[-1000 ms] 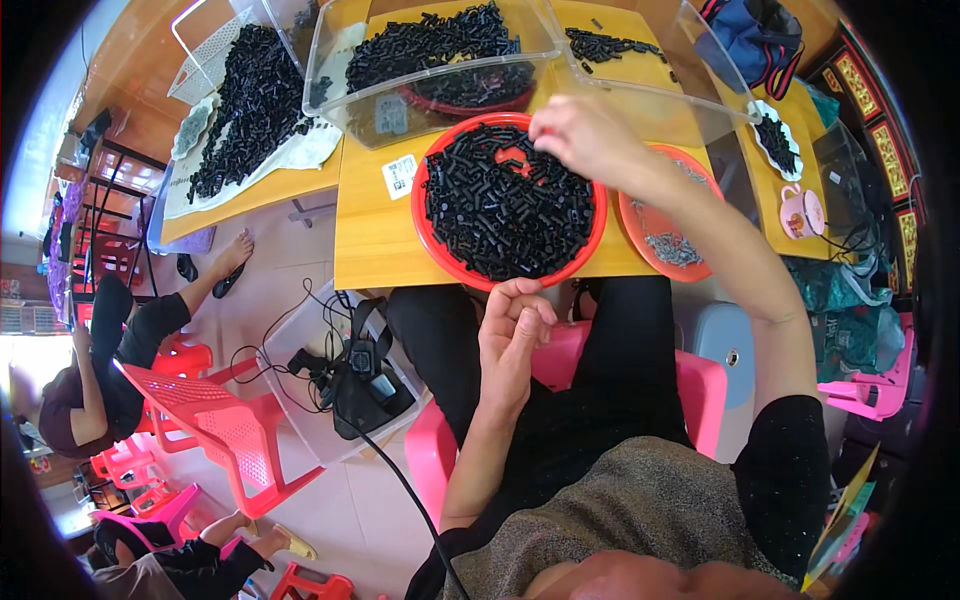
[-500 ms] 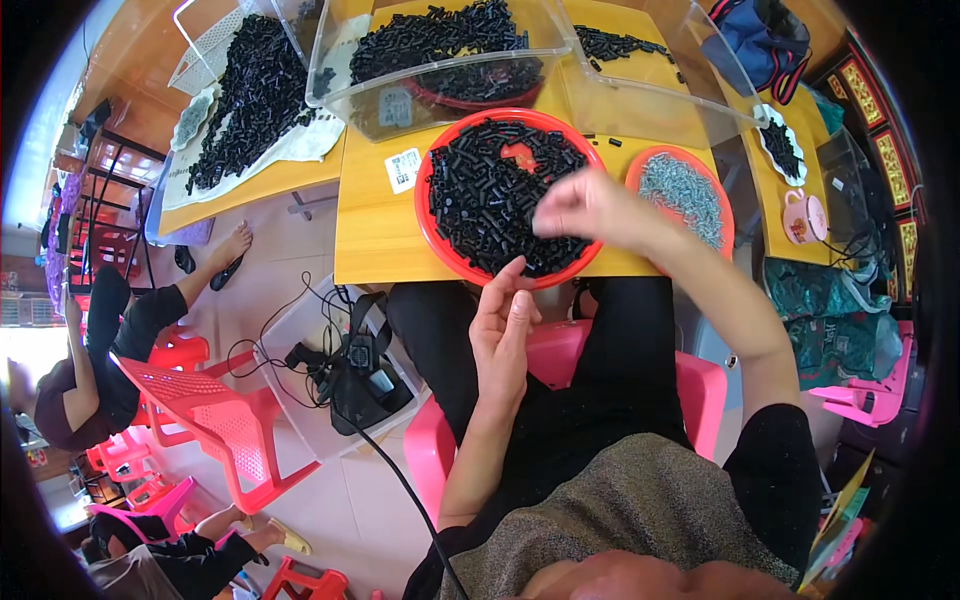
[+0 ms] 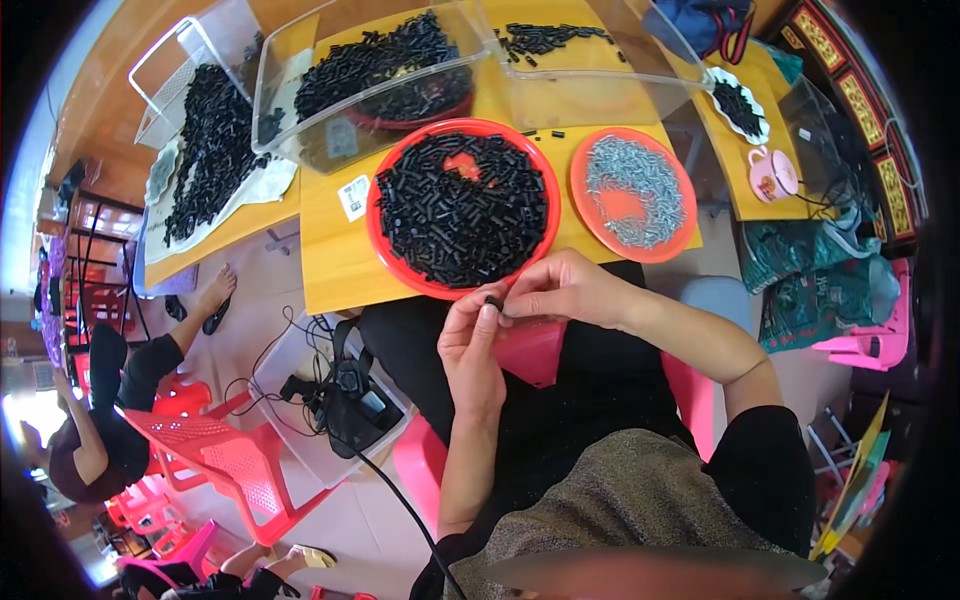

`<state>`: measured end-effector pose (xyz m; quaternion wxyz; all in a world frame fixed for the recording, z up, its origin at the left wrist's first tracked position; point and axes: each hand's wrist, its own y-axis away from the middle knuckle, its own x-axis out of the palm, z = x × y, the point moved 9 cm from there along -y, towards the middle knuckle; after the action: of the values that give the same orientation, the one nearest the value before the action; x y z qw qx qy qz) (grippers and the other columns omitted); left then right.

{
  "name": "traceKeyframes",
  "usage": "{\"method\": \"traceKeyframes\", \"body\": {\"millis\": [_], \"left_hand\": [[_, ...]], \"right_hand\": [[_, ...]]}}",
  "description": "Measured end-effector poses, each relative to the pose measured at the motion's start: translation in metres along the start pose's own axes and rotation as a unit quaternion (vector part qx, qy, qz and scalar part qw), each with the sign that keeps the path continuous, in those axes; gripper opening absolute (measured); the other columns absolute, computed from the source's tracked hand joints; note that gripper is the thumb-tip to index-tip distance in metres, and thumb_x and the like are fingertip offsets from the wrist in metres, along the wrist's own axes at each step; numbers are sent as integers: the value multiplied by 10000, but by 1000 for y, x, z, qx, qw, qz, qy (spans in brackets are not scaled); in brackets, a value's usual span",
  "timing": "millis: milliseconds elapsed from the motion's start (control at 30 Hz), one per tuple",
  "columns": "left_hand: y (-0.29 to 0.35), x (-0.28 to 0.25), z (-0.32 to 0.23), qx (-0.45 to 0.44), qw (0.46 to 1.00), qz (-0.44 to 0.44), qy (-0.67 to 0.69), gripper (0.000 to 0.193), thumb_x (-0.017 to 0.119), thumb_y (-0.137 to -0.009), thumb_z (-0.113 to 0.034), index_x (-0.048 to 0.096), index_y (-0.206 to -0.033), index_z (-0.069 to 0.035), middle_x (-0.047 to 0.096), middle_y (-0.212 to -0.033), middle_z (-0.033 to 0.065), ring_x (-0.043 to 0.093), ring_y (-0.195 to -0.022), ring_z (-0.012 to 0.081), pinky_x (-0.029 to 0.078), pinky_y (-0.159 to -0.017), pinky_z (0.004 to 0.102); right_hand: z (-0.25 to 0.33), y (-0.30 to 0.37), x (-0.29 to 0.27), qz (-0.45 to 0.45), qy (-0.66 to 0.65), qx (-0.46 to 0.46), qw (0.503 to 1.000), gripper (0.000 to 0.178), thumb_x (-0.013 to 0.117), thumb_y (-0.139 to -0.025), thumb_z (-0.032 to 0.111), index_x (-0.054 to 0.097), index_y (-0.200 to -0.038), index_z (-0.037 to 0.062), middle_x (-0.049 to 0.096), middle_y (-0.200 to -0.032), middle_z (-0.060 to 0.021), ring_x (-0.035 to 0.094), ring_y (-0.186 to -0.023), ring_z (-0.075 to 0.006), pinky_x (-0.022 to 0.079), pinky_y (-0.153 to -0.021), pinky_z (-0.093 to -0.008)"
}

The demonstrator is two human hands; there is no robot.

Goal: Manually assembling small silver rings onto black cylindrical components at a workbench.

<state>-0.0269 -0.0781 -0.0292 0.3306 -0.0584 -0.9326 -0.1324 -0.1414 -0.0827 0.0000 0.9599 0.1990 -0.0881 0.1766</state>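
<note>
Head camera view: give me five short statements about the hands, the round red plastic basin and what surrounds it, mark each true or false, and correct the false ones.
1. The left hand has a small black piece at its fingertips. True.
2. The right hand is buried in the round red plastic basin. False: it is outside the basin, its fingertips close to the left hand's.
3. A round orange-red plastic plate right of the basin bears small silvery metal pieces. True.
4. The basin is filled with white beads. False: it holds many short black cylindrical pieces.
5. A pink cup stands inside the basin. False: it stands on a yellow tabletop to the right of the plate.
</note>
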Motion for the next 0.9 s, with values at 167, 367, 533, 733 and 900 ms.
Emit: {"method": "traceKeyframes", "body": {"millis": [167,367,533,733,900], "left_hand": [[0,3,0,-15,999,23,42,138,551,-908,-72,597,-1032,-33,650,-937,94,536,-667,77,442,-621,203],[-1,5,9,-50,998,14,21,146,545,-905,-55,591,-1039,-18,638,-892,77,525,-656,69,439,-619,202],[0,4,14,-59,998,19,34,144,546,-902,-48,591,-1035,-16,635,-894,79,521,-652,71,437,-619,203],[1,6,13,-58,997,19,40,145,550,-899,-46,587,-1036,-15,636,-899,85,520,-655,74,436,-621,204],[1,4,11,-56,997,16,44,145,550,-901,-48,585,-1038,-14,637,-907,90,518,-655,75,435,-621,204]], "right_hand": [[23,43,-97,-281,272,-112,913,131,664,-824,148,673,-838,18,655,-742,-41,589,-693,-93,468,-642,-253],[23,64,-177,-386,473,-66,789,148,698,-754,194,687,-770,48,652,-704,-113,640,-652,-250,481,-591,-371],[26,54,-168,-371,536,8,759,166,705,-738,233,693,-731,67,652,-666,-111,642,-655,-273,481,-591,-395],[30,44,-160,-336,557,-10,759,130,677,-737,183,687,-701,58,651,-683,-131,637,-679,-308,482,-605,-419],[46,47,-164,-378,597,-28,707,94,633,-745,136,685,-745,57,652,-742,-156,638,-742,-315,483,-649,-429]]}}
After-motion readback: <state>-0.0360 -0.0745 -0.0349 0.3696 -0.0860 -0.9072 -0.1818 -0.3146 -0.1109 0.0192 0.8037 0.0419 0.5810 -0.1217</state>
